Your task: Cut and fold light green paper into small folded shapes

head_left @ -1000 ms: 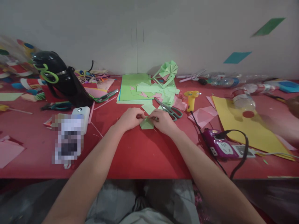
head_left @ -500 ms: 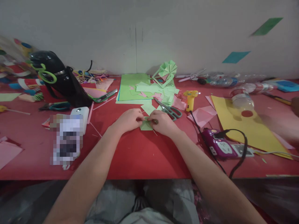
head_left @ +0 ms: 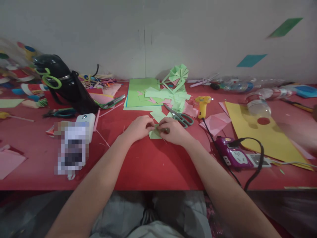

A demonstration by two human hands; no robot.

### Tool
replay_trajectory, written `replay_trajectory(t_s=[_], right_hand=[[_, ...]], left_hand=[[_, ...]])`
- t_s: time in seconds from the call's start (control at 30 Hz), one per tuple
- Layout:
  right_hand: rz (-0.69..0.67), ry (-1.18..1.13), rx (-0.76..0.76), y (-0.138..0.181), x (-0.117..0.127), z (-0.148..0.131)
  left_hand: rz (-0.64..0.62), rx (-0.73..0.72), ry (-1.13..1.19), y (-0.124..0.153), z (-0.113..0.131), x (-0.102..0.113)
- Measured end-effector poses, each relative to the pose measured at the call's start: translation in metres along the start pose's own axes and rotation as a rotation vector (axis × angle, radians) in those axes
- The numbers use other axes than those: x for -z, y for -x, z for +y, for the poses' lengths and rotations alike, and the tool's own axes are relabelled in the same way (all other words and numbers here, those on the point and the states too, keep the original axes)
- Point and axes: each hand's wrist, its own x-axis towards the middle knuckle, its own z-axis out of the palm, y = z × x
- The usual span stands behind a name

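Note:
A small piece of light green paper [head_left: 155, 134] lies on the red tabletop between my hands. My left hand [head_left: 141, 128] pinches its left side with the fingertips. On the other side, my right hand [head_left: 172, 131] has its fingers curled closed on the paper, covering part of it. Just beyond my fingers is another pale green paper piece [head_left: 157, 115]. Grey-handled scissors [head_left: 182, 119] rest close behind my right hand, blades pointing away to the left.
Behind are green sheets [head_left: 138, 92] and a folded green paper form [head_left: 178, 76]. To the right stand a yellow glue gun [head_left: 202, 106], a purple power strip [head_left: 231, 153] with cables, yellow paper [head_left: 262, 135] and a plastic bottle [head_left: 259, 105]. A black bottle [head_left: 71, 87] and a phone-like, blurred object [head_left: 74, 148] are left.
My hands stay on the green paper with almost the same grip. The whole view has shifted very slightly. At the far right edge, another person's blurred hand has drawn mostly out of view.

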Motion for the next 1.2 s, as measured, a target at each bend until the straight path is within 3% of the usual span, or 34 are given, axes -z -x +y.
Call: replay_trajectory(t_s=[0.3,0.47,0.63,0.97,1.2], right_hand=[[-0.020,0.000,-0.030,0.000,-0.001,-0.001],[-0.041,0.146,-0.011,0.001,0.001,-0.010],[-0.067,0.231,-0.068,0.003,0.004,-0.017],[-0.035,0.176,-0.119,0.001,0.006,-0.012],[-0.053,0.068,-0.154,0.003,0.007,-0.010]], left_hand=[[-0.009,0.004,0.002,-0.001,0.000,0.000],[-0.043,-0.030,-0.200,0.007,0.010,0.007],[-0.147,0.024,-0.387,0.015,0.022,0.015],[-0.253,0.058,-0.278,0.015,0.010,0.021],[-0.193,0.044,-0.207,0.018,0.001,0.017]])
